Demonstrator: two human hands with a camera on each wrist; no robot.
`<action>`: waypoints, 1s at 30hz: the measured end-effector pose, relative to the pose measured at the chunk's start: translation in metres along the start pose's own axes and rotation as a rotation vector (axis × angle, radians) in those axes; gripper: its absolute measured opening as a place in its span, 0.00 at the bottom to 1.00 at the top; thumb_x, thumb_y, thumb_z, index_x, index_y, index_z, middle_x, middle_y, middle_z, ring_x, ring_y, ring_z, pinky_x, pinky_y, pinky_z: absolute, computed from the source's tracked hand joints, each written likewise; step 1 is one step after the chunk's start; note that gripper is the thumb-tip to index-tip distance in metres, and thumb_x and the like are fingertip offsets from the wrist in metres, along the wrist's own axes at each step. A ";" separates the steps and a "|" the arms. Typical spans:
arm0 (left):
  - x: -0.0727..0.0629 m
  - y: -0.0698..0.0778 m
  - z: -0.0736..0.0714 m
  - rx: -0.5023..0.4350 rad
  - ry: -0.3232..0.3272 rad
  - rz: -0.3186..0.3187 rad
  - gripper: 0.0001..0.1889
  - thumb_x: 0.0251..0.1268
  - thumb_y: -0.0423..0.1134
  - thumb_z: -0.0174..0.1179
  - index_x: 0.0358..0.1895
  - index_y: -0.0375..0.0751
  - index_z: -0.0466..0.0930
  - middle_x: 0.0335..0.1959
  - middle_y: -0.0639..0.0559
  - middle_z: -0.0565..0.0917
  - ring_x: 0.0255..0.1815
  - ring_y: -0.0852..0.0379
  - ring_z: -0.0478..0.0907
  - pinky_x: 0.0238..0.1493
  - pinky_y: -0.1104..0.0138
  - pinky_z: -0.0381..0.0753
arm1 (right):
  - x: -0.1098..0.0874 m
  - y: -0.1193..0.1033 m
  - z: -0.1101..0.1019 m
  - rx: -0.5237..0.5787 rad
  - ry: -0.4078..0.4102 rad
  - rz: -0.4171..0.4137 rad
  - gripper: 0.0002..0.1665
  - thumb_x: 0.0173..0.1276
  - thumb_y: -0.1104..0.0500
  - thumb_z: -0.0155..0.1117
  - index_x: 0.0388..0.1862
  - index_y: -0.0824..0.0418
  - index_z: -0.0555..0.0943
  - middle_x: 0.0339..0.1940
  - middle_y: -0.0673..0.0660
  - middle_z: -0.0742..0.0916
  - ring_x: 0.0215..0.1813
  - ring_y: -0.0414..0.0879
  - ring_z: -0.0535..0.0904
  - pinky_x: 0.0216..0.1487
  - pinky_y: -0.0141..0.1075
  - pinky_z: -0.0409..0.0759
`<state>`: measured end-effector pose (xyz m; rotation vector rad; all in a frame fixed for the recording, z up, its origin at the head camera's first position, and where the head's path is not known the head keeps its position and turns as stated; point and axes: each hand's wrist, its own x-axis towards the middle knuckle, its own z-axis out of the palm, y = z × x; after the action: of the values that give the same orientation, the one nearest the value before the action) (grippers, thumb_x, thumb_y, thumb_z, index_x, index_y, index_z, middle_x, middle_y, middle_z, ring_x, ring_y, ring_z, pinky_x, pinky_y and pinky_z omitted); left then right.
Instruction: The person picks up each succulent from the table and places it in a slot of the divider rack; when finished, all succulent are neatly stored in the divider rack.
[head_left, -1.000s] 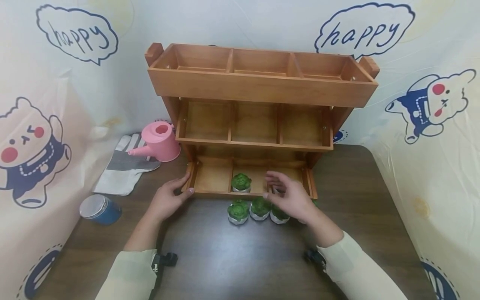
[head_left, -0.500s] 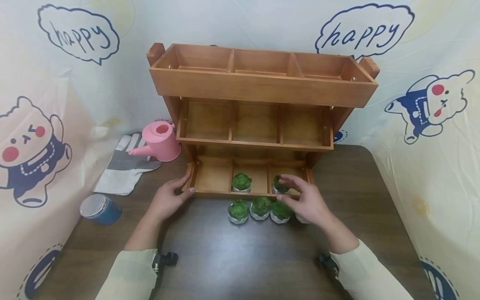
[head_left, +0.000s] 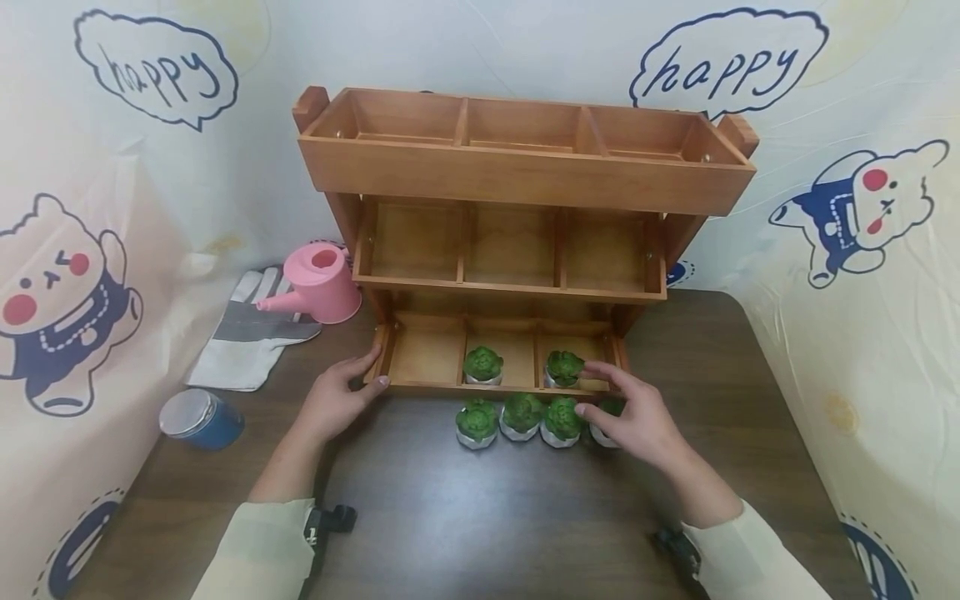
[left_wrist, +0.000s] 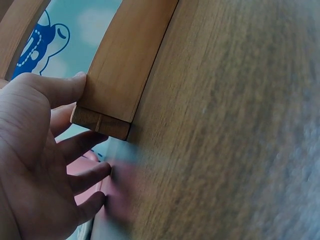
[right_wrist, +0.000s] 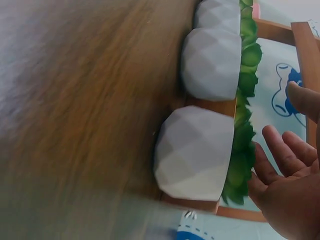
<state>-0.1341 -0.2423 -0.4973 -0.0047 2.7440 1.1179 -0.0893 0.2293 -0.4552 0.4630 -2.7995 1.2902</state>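
Note:
A three-tier wooden plant rack (head_left: 517,179) stands ahead, each tier split into compartments. My left hand (head_left: 339,402) holds the left front corner of its bottom tier, thumb on the front board (left_wrist: 120,60) and fingers round the end. One potted succulent (head_left: 483,365) sits in the bottom tier's middle compartment, another succulent (head_left: 563,368) in its right compartment. Just right of that one is my right hand (head_left: 637,417), fingers parted and nothing between them. In front of the rack, several succulents (head_left: 476,424) in white faceted pots (right_wrist: 197,155) line the table; my right hand partly hides the rightmost.
Left of the rack stands a pink watering can (head_left: 322,283) beside grey-and-white gloves (head_left: 247,342). Nearer me on the left is a blue jar (head_left: 202,418) with a silvery lid. Printed cloth (head_left: 847,250) surrounds the dark wooden table (head_left: 480,517).
My right hand has drawn back to the right, away from the succulent in the right compartment, which is now plainly visible. The left hand stays at the rack's corner.

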 end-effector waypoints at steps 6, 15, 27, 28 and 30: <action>-0.001 0.001 -0.001 0.002 -0.003 -0.002 0.38 0.71 0.61 0.62 0.81 0.59 0.61 0.79 0.37 0.65 0.79 0.31 0.60 0.74 0.32 0.58 | -0.010 0.007 -0.006 -0.039 0.021 0.034 0.38 0.63 0.53 0.81 0.71 0.55 0.77 0.64 0.58 0.85 0.63 0.61 0.82 0.61 0.60 0.80; 0.000 0.000 -0.001 0.002 0.002 -0.004 0.37 0.73 0.56 0.63 0.81 0.59 0.62 0.79 0.37 0.66 0.79 0.32 0.60 0.74 0.33 0.58 | -0.021 0.014 -0.011 -0.106 0.052 0.065 0.46 0.57 0.52 0.85 0.72 0.60 0.74 0.67 0.62 0.81 0.66 0.62 0.77 0.63 0.63 0.78; 0.000 0.000 0.000 0.002 0.001 -0.005 0.38 0.72 0.59 0.63 0.81 0.59 0.62 0.79 0.36 0.66 0.79 0.31 0.60 0.74 0.32 0.58 | -0.035 0.023 -0.012 -0.100 0.006 0.164 0.56 0.54 0.51 0.87 0.78 0.59 0.67 0.75 0.64 0.69 0.69 0.63 0.74 0.64 0.61 0.78; -0.001 0.000 0.000 0.002 0.001 -0.006 0.38 0.72 0.59 0.63 0.81 0.59 0.62 0.79 0.36 0.66 0.79 0.31 0.60 0.74 0.32 0.58 | -0.036 0.023 -0.011 -0.101 0.001 0.170 0.56 0.54 0.51 0.87 0.78 0.60 0.67 0.75 0.64 0.69 0.69 0.63 0.73 0.64 0.62 0.78; -0.001 0.001 0.000 0.000 -0.001 -0.010 0.38 0.72 0.58 0.63 0.81 0.59 0.62 0.79 0.36 0.65 0.79 0.31 0.60 0.74 0.32 0.58 | -0.037 0.024 -0.010 -0.114 -0.002 0.173 0.57 0.53 0.51 0.87 0.78 0.60 0.67 0.75 0.65 0.68 0.69 0.65 0.73 0.64 0.64 0.77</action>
<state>-0.1337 -0.2421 -0.4966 -0.0178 2.7402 1.1153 -0.0613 0.2612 -0.4720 0.2211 -2.9504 1.1478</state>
